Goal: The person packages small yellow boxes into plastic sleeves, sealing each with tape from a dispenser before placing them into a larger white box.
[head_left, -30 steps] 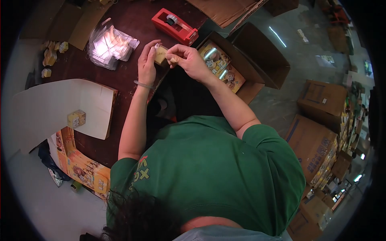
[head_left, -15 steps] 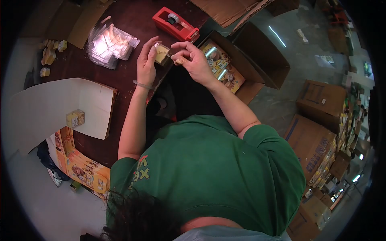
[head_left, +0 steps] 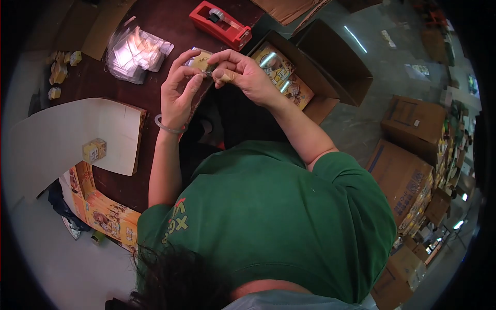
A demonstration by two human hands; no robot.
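A small yellow box (head_left: 200,62), with a clear plastic layer around it, is held over the table edge between my two hands. My left hand (head_left: 178,92) grips it from the left, thumb at the near side and fingers around the far side; a pale bangle circles that wrist. On the right, my right hand (head_left: 247,78) has thumb and index finger pinched at the box's near right corner, where a shiny bit of clear plastic shows. Its fingers partly hide the box. Left of my hands lies a heap of clear plastic sleeves (head_left: 138,56).
A red tape dispenser (head_left: 221,25) stands beyond my hands. To the right is an open carton (head_left: 323,98) with printed yellow packs inside. One small box (head_left: 94,151) sits in a white-lined display box (head_left: 121,134) at left. Several yellow boxes (head_left: 59,67) lie far left.
Both hands have closed in on the small box. My left thumb has come down to its near side, and my right fingers have moved left onto its corner. The view has shifted slightly.
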